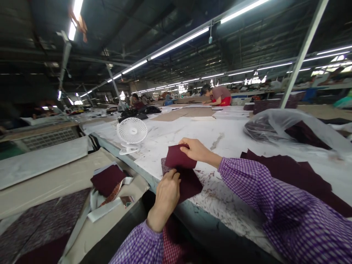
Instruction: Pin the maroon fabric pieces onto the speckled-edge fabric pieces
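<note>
My right hand [195, 149] pinches the upper edge of a maroon fabric piece [177, 158] between thumb and fingers and holds it raised. Below it, another maroon fabric piece [189, 183] lies at the table's edge, with a speckled patch showing at its left. My left hand [168, 189] rests on the lower fabric with its fingers curled at the fold between the two parts; what its fingertips grip is partly hidden. Whether the raised and lower parts are one folded piece I cannot tell. Both forearms wear purple checked sleeves.
The white worktable [176, 128] carries a small white fan [132, 132] at its left edge. More maroon fabric [288, 174] lies at right, near a clear plastic bag [297, 128]. Fabric scraps [108, 179] sit on a lower surface at left. A co-worker [221, 96] leans over the table farther back.
</note>
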The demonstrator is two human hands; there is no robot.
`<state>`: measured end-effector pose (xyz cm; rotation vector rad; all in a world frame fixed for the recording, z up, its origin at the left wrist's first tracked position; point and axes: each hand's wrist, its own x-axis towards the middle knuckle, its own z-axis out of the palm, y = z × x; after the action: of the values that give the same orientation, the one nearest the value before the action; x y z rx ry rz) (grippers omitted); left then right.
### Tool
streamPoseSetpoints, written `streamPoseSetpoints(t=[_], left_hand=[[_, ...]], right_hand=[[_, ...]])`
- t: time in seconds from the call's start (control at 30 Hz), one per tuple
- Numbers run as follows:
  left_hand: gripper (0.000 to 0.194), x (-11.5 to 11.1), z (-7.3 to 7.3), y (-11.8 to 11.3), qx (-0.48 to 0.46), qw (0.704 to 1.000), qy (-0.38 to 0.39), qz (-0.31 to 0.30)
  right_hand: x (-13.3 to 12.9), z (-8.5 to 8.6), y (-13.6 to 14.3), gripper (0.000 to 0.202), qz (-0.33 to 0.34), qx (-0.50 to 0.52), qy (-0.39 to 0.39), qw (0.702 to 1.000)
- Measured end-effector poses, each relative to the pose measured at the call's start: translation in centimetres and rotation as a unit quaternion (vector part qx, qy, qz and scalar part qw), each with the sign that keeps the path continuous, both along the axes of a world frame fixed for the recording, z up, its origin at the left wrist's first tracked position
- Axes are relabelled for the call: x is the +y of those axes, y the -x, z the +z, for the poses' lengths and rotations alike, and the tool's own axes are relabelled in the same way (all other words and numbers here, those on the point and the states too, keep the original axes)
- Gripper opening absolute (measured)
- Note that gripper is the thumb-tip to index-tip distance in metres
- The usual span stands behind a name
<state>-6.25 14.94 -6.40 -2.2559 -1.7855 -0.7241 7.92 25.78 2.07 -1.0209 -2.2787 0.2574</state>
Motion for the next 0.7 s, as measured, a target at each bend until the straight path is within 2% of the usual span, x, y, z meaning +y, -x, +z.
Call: streamPoseSetpoints(t=[0.07,0.13,0.2,0.27,0.3,0.37,0.43,0.47,0.5,0.53,0.57,0.6,0.63,0.67,0.7], left_hand=[[0.025,0.6,0.2,0.0,0.015,0.999,0.029,-0.006],[0.025,1.0,0.2,0.2,0.016,0.999,0.048,-0.016],[0.026,1.3,0.1,0.4,-0.001,0.998,0.056,-0.024],[0.026,1.5,-0.2,0.8,-0.033,0.997,0.058,-0.037],[0.025,1.6,-0.2,0.9,-0.057,0.996,0.059,-0.046],[0.022,1.6,-0.1,0.9,-0.135,0.987,0.063,-0.065],[0.023,1.2,0.6,0.7,-0.287,0.952,0.076,-0.074],[0.031,0.7,1.2,0.4,-0.393,0.911,0.097,-0.081],[0.043,0.1,1.9,0.1,-0.503,0.849,0.134,-0.095],[0.056,-0.5,2.7,-0.3,-0.609,0.764,0.181,-0.114],[0.067,-1.3,3.4,-0.6,-0.683,0.669,0.25,-0.151],[0.071,-1.9,3.9,-0.9,-0.725,0.592,0.302,-0.179],[0.069,-2.6,4.3,-1.1,-0.75,0.541,0.331,-0.19],[0.063,-3.1,4.4,-1.4,-0.762,0.518,0.342,-0.184],[0.058,-3.5,4.3,-1.5,-0.771,0.517,0.335,-0.163]], right_hand=[[-0.1,-0.2,0.0,0.012,0.024,-0.015,-0.035,0.999],[1.0,0.0,-0.5,0.017,0.0,0.014,-0.048,0.999],[3.0,0.8,-1.9,0.021,-0.107,0.124,-0.052,0.985],[4.9,2.0,-3.8,0.021,-0.239,0.262,-0.074,0.932],[5.5,2.6,-4.7,0.021,-0.251,0.295,-0.091,0.918],[5.3,3.5,-6.0,0.021,-0.191,0.285,-0.114,0.932],[3.1,3.9,-6.6,0.021,-0.091,0.216,-0.137,0.962],[1.4,3.8,-6.5,0.021,-0.052,0.178,-0.157,0.97],[-0.4,3.6,-6.3,0.021,-0.012,0.141,-0.184,0.973],[-2.3,3.3,-6.1,0.021,0.032,0.104,-0.215,0.971],[-4.2,2.9,-5.9,0.022,0.077,0.06,-0.242,0.966],[-6.0,2.5,-5.7,0.022,0.133,0.006,-0.261,0.956],[-7.6,2.2,-5.6,0.022,0.191,-0.051,-0.264,0.944],[-9.0,1.8,-5.7,0.021,0.25,-0.103,-0.25,0.93],[-10.1,1.5,-5.9,0.02,0.3,-0.143,-0.219,0.917]])
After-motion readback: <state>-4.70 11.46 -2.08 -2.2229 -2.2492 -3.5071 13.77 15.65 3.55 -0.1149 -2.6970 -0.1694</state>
